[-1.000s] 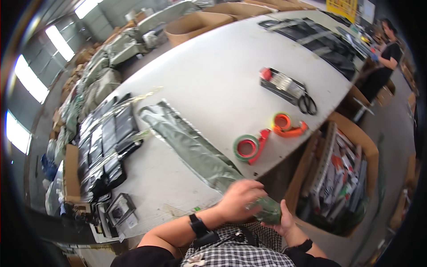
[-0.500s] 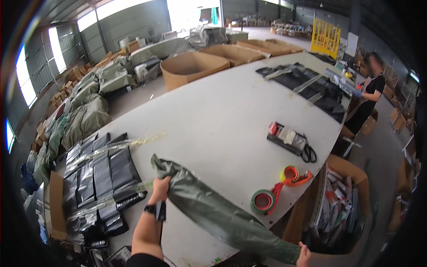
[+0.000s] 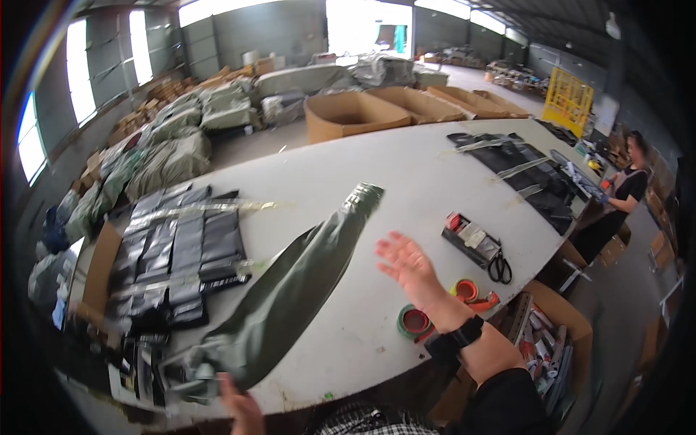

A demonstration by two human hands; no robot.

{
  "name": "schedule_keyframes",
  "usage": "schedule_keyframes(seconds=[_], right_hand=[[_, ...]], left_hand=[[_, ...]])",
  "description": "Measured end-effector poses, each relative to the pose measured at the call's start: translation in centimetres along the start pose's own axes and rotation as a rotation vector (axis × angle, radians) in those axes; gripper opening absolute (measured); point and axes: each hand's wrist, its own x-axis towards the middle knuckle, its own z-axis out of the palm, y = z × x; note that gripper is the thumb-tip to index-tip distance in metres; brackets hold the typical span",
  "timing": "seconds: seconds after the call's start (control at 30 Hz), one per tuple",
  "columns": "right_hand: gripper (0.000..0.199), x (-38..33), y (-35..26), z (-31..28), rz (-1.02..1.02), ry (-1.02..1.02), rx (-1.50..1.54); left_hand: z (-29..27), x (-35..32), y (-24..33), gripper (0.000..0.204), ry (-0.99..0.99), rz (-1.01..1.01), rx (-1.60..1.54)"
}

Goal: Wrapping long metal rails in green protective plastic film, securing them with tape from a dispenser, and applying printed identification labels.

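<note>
A long, loosely folded green plastic sheet (image 3: pixel 290 297) lies slantwise over the white table, from low on the left toward the middle. Its flat far end sits by my right hand (image 3: pixel 409 268), but a gap of bare tabletop separates them. That hand is raised, fingers apart, nothing in it; a black band circles the wrist. At the sheet's crumpled near end is my left hand (image 3: pixel 241 407), fingers pointing up against its edge. Blur there hides whether it grips. Beside the sheet, dark grey folded plastic packs (image 3: pixel 174 254) lie bound with clear tape.
Tape dispensers (image 3: pixel 415 321) and a black tray with scissors (image 3: pixel 475 243) occupy the table's right side. More black packs (image 3: pixel 518 170) lie at the far right, near a person (image 3: pixel 623 188). Cardboard boxes (image 3: pixel 355 116) line the far edge; another box (image 3: pixel 562 312) stands at right.
The green sheet has swung round and left; its flat end now points away. My right hand has let go of that end. My left hand has come down and toward me with the crumpled end.
</note>
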Motion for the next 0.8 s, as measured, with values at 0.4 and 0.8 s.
schedule_keyframes(seconds=[0.4, 0.8], right_hand=[[0.052, -25.4, 10.4, -9.2, -0.245, -0.329, -1.367], [0.015, -24.0, 14.0, -9.3, -0.624, -0.647, -1.365]], left_hand=[[-3.5, -15.7, -0.6, 0.036, -0.595, -0.160, 1.899], [5.2, -6.0, -8.0, 0.011, -1.531, 0.874, 1.411]])
